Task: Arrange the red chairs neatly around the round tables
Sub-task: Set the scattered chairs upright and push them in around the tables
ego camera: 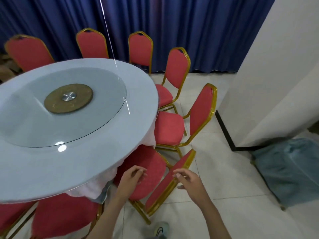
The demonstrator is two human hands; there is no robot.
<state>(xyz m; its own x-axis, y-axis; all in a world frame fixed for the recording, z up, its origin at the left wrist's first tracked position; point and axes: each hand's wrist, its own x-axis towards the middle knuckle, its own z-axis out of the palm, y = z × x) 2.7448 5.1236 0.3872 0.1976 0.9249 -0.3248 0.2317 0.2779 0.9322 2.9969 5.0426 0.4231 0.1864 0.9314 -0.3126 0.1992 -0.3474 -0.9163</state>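
The fingers (179, 175) of the right hand (189, 181) are loosely curled at the top edge of the nearest chair's backrest (165, 185); whether they actually grip it I cannot tell. The left hand (133, 176) hovers above that chair's seat (148, 171), fingers half bent and holding nothing. Both forearms reach in from the bottom of the view, bare.

The chairs are red padded with gold metal frames and rounded backs. Eight show around the round tabletop (103, 152): four along its far edge before the blue curtain (207, 31), two at its right edge, counting the nearest one, and two partly seen at its near edge. The tabletop carries a white cloth and a glass turntable (103, 104) on a brown hub. A shoe (162, 229) stands on the tiled floor (215, 169).
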